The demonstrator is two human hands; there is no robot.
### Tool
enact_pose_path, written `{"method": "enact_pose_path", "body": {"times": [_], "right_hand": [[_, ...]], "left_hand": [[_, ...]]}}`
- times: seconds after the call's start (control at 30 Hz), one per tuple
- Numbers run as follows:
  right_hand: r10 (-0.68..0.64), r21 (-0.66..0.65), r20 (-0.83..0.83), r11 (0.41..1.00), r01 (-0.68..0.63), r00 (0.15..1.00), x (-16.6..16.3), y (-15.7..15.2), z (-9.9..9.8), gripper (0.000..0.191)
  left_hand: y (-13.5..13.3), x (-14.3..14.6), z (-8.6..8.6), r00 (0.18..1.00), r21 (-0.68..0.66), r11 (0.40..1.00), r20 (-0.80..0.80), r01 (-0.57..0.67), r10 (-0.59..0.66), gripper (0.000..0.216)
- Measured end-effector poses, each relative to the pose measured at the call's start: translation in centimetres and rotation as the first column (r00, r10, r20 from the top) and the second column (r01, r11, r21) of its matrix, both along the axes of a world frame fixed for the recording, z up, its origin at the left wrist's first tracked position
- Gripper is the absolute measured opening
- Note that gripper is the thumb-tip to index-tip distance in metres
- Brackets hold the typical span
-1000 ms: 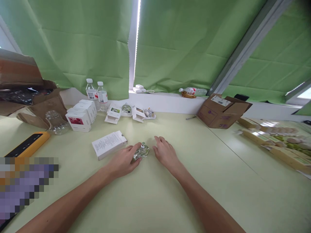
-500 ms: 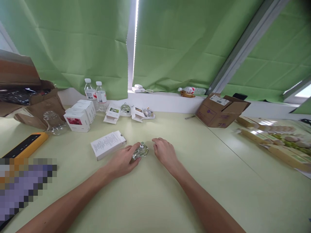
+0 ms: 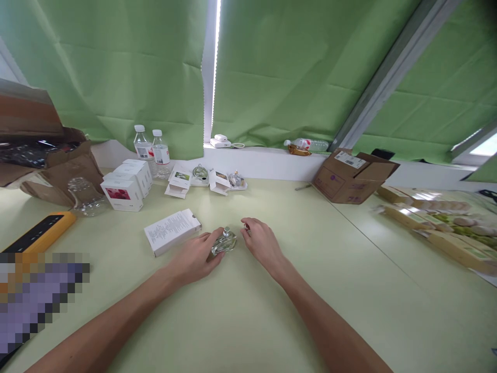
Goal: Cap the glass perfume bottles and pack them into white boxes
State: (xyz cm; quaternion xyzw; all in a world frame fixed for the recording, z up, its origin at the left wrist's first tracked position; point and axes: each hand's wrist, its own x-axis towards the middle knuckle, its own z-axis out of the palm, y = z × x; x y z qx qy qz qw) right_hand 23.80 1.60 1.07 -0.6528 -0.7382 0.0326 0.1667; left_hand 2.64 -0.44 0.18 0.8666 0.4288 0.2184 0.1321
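Note:
A small clear glass bottle [image 3: 224,242] with a silvery neck stands on the table in front of me. My left hand [image 3: 198,259] is closed around its left side, thumb in front and fingers behind. Just right of the bottle, apart from it, my right hand [image 3: 261,239] is curled with thumb and forefinger pinched. A tiny dark, shiny bit shows at those fingertips, too small to name. Behind my left hand lies a white printed box [image 3: 173,232], flat on the table.
White cartons [image 3: 124,189] and a clear glass jar [image 3: 87,197] stand at the left, near two water bottles [image 3: 160,154]. Opened small boxes [image 3: 179,181] sit by the wall. A cardboard box [image 3: 345,178] is at the back right; a yellow-black device [image 3: 41,233] lies left.
My right hand has shifted slightly left, toward the bottle, and its fingertips have turned a little. My left hand and the bottle have stayed in place.

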Motion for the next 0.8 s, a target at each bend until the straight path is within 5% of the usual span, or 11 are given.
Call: {"method": "enact_pose_path", "body": {"times": [0.37, 0.6, 0.8], "right_hand": [[0.077, 0.127, -0.344, 0.991, -0.035, 0.936, -0.3, 0.2, 0.3, 0.029], [0.174, 0.248, -0.629, 0.969, -0.016, 0.758, -1.0, -0.7, 1.3, 0.026], [0.298, 0.381, -0.620, 0.923, -0.053, 0.726, -1.7, -1.4, 1.9, 0.024]], "left_hand": [[0.0, 0.0, 0.0, 1.000, 0.002, 1.000, -0.019, -0.006, 0.006, 0.042], [0.1, 0.0, -0.1, 1.000, -0.011, 1.000, -0.006, 0.004, -0.005, 0.044], [-0.1, 0.0, 0.1, 1.000, -0.026, 1.000, 0.019, 0.018, -0.017, 0.044]]}}
